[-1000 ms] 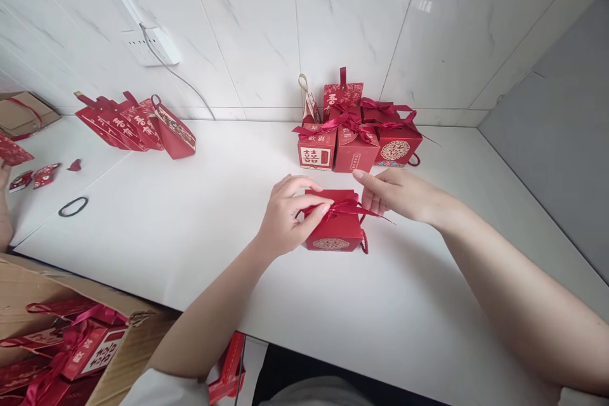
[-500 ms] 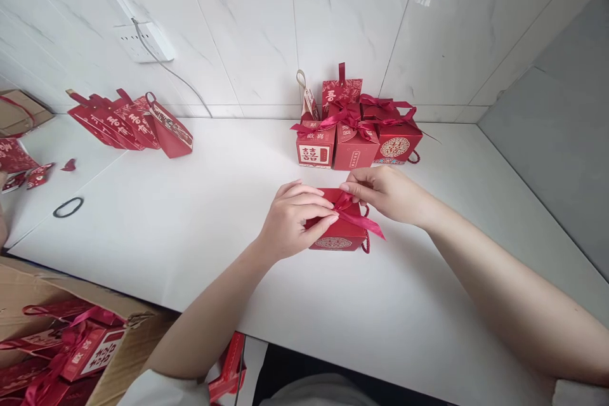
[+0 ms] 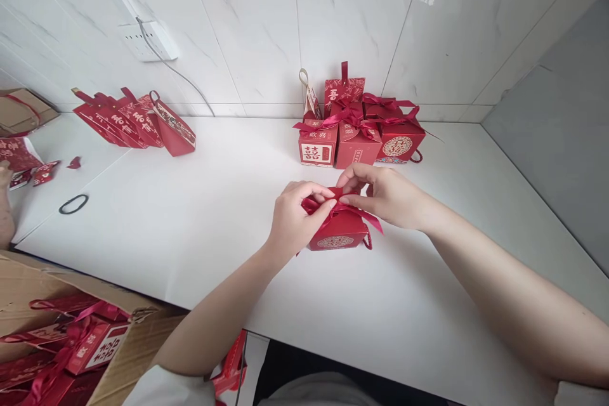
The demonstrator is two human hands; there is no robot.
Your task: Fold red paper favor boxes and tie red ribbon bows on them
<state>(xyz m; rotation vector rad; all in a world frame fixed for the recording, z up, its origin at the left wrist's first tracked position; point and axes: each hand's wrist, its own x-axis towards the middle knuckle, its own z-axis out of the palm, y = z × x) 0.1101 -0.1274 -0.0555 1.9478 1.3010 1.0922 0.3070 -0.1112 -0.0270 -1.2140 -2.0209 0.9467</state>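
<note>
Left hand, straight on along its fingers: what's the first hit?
Likely the fingertips of the right hand, just past those of the left hand, over the ribbon on the red box. Depth between the fingertips is unclear from this single view.

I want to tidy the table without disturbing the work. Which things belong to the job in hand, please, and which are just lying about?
Belong to the job:
Red box in front
Its ribbon, at the fingers of the left hand and right hand
Probably the ribboned boxes behind

Apparently just lying about:
Black ring
Small red piece
</note>
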